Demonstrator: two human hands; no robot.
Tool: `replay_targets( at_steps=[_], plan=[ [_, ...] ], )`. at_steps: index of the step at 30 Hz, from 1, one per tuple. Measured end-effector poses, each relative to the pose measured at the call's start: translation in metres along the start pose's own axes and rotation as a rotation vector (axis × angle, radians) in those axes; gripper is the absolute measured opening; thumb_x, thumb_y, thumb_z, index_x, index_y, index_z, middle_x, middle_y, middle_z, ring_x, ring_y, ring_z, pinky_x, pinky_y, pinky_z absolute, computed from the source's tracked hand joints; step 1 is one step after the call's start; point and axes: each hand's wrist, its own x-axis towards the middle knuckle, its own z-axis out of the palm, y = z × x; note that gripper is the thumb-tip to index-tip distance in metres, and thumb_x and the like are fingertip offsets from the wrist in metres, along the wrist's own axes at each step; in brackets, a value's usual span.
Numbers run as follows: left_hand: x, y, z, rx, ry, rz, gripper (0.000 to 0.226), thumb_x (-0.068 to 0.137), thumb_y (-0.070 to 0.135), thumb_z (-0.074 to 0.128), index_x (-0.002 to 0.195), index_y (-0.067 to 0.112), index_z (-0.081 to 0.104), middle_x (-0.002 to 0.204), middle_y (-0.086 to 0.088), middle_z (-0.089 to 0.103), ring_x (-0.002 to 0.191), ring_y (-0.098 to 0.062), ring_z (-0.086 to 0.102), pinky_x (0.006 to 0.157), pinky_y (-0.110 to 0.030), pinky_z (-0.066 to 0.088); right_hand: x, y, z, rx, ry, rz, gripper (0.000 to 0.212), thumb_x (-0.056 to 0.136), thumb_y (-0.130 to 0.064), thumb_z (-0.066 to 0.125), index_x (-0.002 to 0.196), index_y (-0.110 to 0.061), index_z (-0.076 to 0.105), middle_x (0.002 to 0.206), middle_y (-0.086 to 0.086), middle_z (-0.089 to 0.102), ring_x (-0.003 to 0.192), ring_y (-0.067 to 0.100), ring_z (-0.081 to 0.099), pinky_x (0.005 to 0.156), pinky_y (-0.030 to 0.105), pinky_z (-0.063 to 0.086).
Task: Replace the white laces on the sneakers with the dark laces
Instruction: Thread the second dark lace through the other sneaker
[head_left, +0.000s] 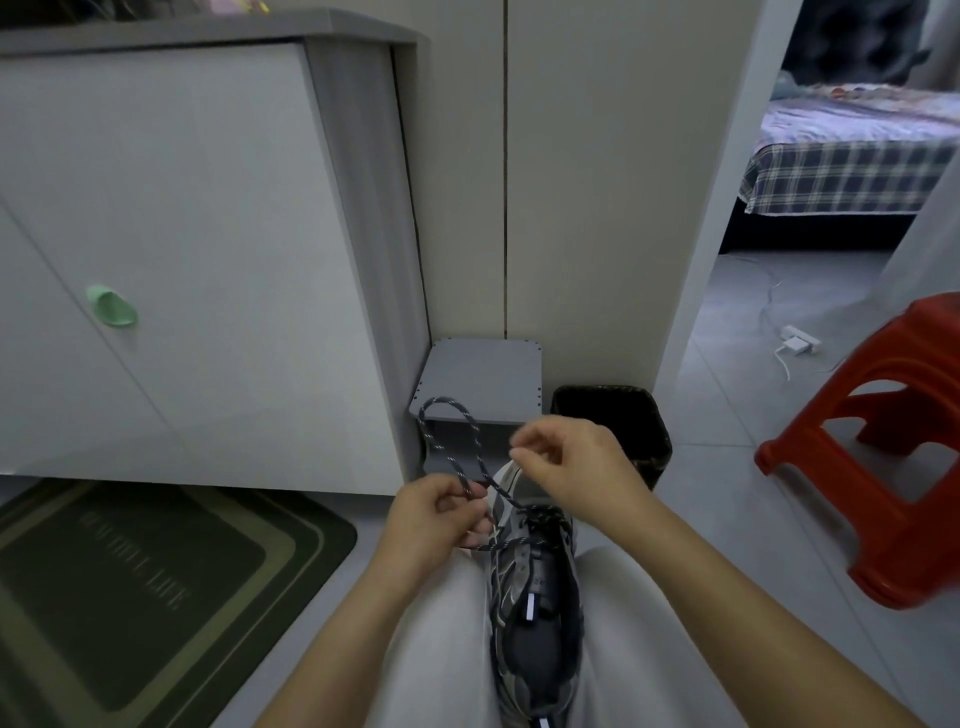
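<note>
Two hands are working over a grey sneaker (535, 587) that is lying between the person's thighs. The left hand (436, 514) is pinching the dark lace (475, 436), which is looping upward. The right hand (571, 467) is curling its fingertips together above the toe; I cannot tell whether it is holding anything.

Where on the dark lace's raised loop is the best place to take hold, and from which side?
I'd pinch the lace at the loop's top arc, from the right: it stands free in the air there, while the left hand grips its crossed base above the sneaker.
</note>
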Motion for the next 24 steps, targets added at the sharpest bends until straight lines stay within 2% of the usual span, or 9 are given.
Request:
replay_targets(
  at_steps=[1, 3, 5, 8, 11, 13, 16, 20, 24],
  plan=[
    [0.000, 0.000, 0.003, -0.074, 0.011, -0.025, 0.006, 0.086, -0.009, 0.058, 0.090, -0.007, 0.060, 0.067, -0.015, 0.063, 0.051, -0.008, 0.062, 0.047, -0.017, 0.050, -0.006, 0.007, 0.001, -0.080, -0.001, -0.012, 0.015, 0.087, -0.036, 0.060, 0.090, -0.024, 0.069, 0.082, -0.013, 0.060, 0.077, 0.004, 0.057, 0.076, 0.027, 0.051],
    [0.001, -0.003, 0.008, -0.087, 0.031, -0.031, 0.006, 0.084, -0.007, 0.062, 0.086, -0.002, 0.061, 0.067, -0.013, 0.064, 0.052, -0.008, 0.063, 0.046, -0.017, 0.049, -0.018, 0.023, 0.011, -0.274, -0.039, -0.053, 0.028, 0.088, -0.040, 0.056, 0.076, -0.018, 0.068, 0.082, -0.006, 0.054, 0.076, 0.012, 0.055, 0.071, 0.032, 0.047],
    [0.004, -0.008, 0.014, -0.061, 0.032, -0.030, 0.008, 0.082, -0.005, 0.065, 0.081, 0.003, 0.061, 0.064, -0.009, 0.065, 0.054, -0.009, 0.063, 0.047, -0.019, 0.048, -0.030, 0.035, 0.025, -0.395, -0.046, -0.131, 0.033, 0.086, -0.041, 0.051, 0.073, -0.018, 0.070, 0.081, -0.003, 0.050, 0.076, 0.018, 0.055, 0.066, 0.033, 0.046],
    [0.009, -0.014, 0.022, 0.001, 0.027, -0.011, 0.013, 0.082, -0.004, 0.066, 0.076, 0.007, 0.061, 0.061, -0.006, 0.066, 0.057, -0.012, 0.064, 0.050, -0.021, 0.050, -0.043, 0.042, 0.035, -0.384, -0.003, -0.185, 0.034, 0.078, -0.045, 0.043, 0.076, -0.024, 0.070, 0.077, -0.006, 0.049, 0.068, 0.017, 0.054, 0.057, 0.033, 0.047],
    [0.011, -0.018, 0.024, 0.085, 0.008, 0.037, 0.014, 0.082, -0.002, 0.067, 0.076, 0.011, 0.063, 0.063, -0.006, 0.066, 0.059, -0.013, 0.064, 0.055, -0.026, 0.053, -0.046, 0.044, 0.034, -0.341, 0.002, -0.222, 0.027, 0.076, -0.044, 0.046, 0.072, -0.026, 0.066, 0.074, -0.008, 0.045, 0.065, 0.013, 0.050, 0.055, 0.029, 0.042],
    [0.009, -0.019, 0.027, 0.161, -0.040, 0.051, 0.014, 0.082, -0.001, 0.067, 0.076, 0.012, 0.062, 0.062, -0.004, 0.064, 0.055, -0.008, 0.063, 0.055, -0.022, 0.051, -0.045, 0.048, 0.033, -0.322, 0.014, -0.222, 0.029, 0.077, -0.044, 0.047, 0.070, -0.025, 0.068, 0.074, -0.009, 0.043, 0.066, 0.011, 0.049, 0.058, 0.027, 0.038],
    [0.007, -0.020, 0.029, 0.258, -0.058, 0.069, 0.015, 0.082, 0.000, 0.066, 0.076, 0.013, 0.062, 0.062, -0.001, 0.063, 0.051, -0.003, 0.061, 0.051, -0.015, 0.046, -0.042, 0.053, 0.031, -0.265, -0.001, -0.092, 0.026, 0.083, -0.041, 0.053, 0.083, -0.024, 0.074, 0.084, -0.007, 0.044, 0.081, 0.012, 0.050, 0.070, 0.028, 0.042],
    [0.007, -0.023, 0.029, 0.335, -0.052, 0.114, 0.025, 0.078, 0.003, 0.071, 0.064, 0.020, 0.059, 0.073, -0.002, 0.069, 0.062, -0.008, 0.062, 0.065, -0.027, 0.053, -0.042, 0.049, 0.033, -0.369, -0.059, -0.018, 0.022, 0.087, -0.043, 0.054, 0.102, -0.037, 0.070, 0.099, -0.010, 0.039, 0.095, 0.011, 0.039, 0.076, 0.025, 0.027],
    [0.009, -0.030, 0.032, 0.459, 0.019, 0.144, 0.034, 0.073, 0.013, 0.077, 0.053, 0.024, 0.051, 0.077, 0.006, 0.071, 0.072, -0.010, 0.066, 0.069, -0.028, 0.053, -0.040, 0.043, 0.038, -0.383, -0.111, 0.083, 0.022, 0.086, -0.045, 0.055, 0.105, -0.045, 0.066, 0.140, -0.014, 0.030, 0.122, 0.017, 0.026, 0.091, 0.031, 0.023]
  ],
)
